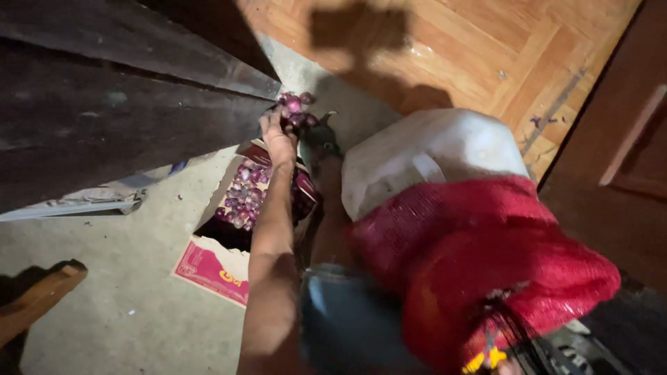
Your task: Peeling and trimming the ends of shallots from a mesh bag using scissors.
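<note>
One arm in frame, reaching fwd from 6 o'clock toward 12. Surface: grey concrete floor (125, 278), dim light; wood parquet (472, 48) beyond at 1 o'clock, dark wooden planks (104, 104) across 10–11, wood block (35, 295) at 8. Near, at 4–5 o'clock: red mesh sack (486, 264), full, contents not visible, draped against a white plastic jerrycan (431, 153) behind it. Center: open cardboard box (215, 267) w/ pink flap, holding loose purple shallots (244, 194). Far, just above box at 12: left hand (278, 135), fingers closed on a bunch of shallots (295, 107) held up off the box by the plank edge. Right hand: not visible. Brown door (625, 139) at 3.
</note>
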